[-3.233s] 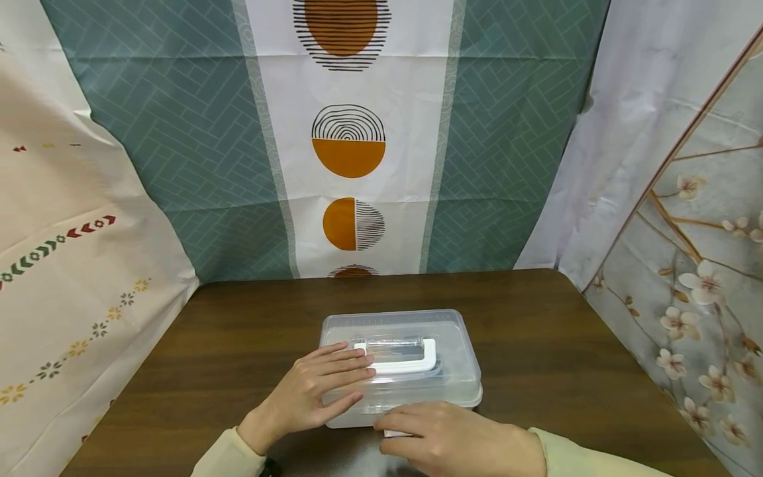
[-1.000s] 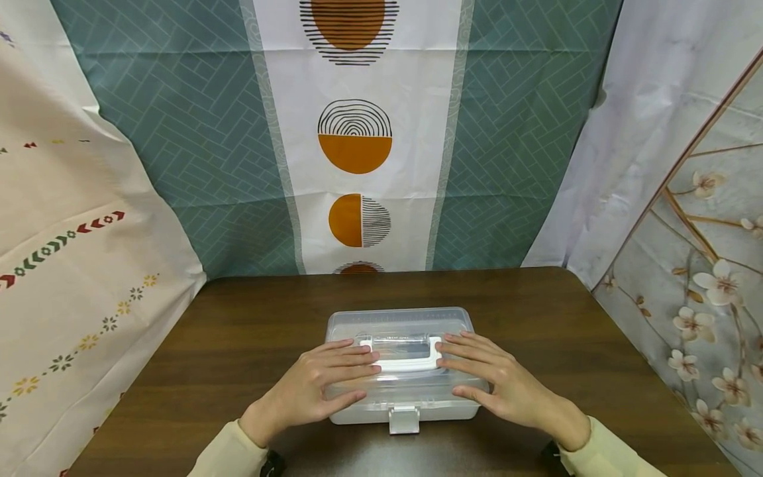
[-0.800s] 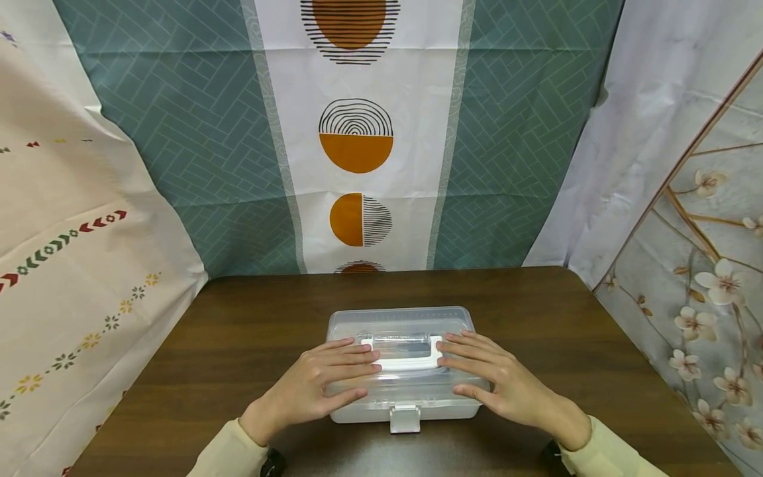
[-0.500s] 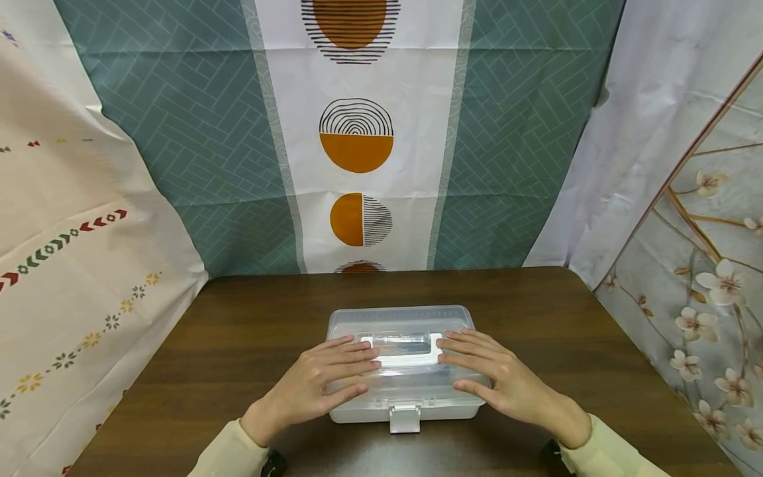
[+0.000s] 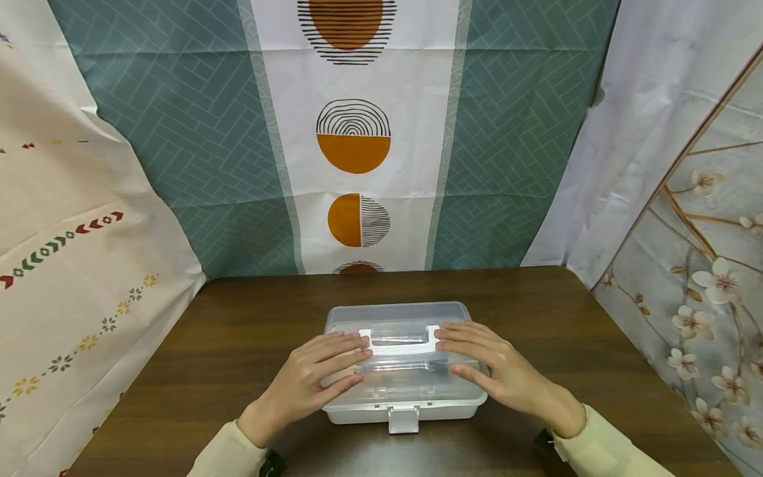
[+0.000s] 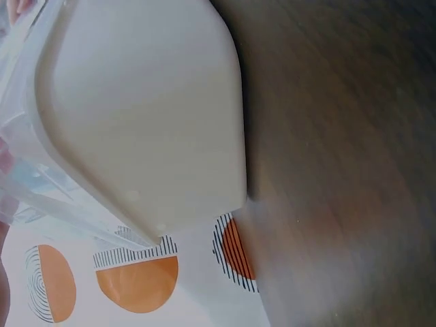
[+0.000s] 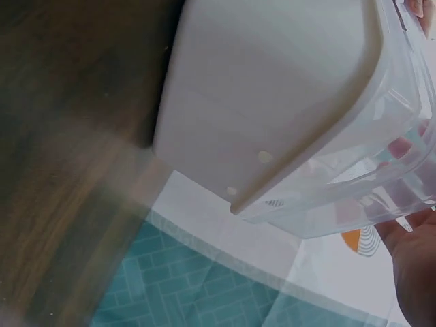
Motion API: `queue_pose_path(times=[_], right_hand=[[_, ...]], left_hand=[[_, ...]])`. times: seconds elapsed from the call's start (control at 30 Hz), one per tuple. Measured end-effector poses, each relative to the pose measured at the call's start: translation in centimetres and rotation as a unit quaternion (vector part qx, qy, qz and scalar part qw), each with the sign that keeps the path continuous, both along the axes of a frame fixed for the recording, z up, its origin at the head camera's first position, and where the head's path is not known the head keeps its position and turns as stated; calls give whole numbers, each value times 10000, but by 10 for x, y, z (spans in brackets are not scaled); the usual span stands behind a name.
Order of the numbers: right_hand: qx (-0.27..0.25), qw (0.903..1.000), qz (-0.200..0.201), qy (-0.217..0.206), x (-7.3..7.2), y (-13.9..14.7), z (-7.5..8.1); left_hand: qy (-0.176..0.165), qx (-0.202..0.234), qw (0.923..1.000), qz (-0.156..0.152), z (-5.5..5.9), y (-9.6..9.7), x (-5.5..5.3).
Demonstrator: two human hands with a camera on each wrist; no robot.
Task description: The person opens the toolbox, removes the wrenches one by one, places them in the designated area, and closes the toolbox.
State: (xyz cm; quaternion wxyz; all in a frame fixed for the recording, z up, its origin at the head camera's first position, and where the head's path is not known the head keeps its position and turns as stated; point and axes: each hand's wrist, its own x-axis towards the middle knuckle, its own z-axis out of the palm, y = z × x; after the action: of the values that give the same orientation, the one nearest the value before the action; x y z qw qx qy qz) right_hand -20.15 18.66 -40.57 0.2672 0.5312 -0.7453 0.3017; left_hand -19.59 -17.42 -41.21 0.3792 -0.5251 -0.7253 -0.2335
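Observation:
A clear lidded storage box (image 5: 411,387) with a white base stands on the table, its front latch (image 5: 404,419) hanging down unfastened. My left hand (image 5: 312,371) lies on the left of the clear lid (image 5: 399,311), fingers straight, their tips at the white handle (image 5: 399,348). Opposite it, my right hand (image 5: 501,368) rests on the lid's right side with straight fingers reaching the handle's other end. Both thumbs are spread toward the front. In the wrist views the white base (image 6: 150,122) fills the middle, with the clear lid (image 7: 388,136) standing at an angle from its rim.
The dark wooden table (image 5: 256,318) extends around the box. Behind it hangs a green and white patterned cloth (image 5: 357,232). A cream cloth (image 5: 89,298) borders the left, a floral one (image 5: 703,331) the right.
Earlier my right hand was at the front latch, then moved onto the lid's right side. Just now the handle and lid have shifted up and away slightly, both hands going with them.

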Motion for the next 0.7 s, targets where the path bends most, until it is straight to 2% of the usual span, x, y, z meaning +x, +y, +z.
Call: queue_pose_path(times=[0.33, 0.57, 0.7], right_hand=[[-100, 9997, -114, -199, -2, -1, 7], [-35, 9978, -242, -616, -4, 0, 10], [-11, 9971, -285, -711, -5, 0, 11]], left_hand=[[274, 54, 9996, -49, -1, -3, -3], [489, -240, 9985, 50, -1, -5, -5], [542, -344, 9978, 148, -1, -7, -5]])
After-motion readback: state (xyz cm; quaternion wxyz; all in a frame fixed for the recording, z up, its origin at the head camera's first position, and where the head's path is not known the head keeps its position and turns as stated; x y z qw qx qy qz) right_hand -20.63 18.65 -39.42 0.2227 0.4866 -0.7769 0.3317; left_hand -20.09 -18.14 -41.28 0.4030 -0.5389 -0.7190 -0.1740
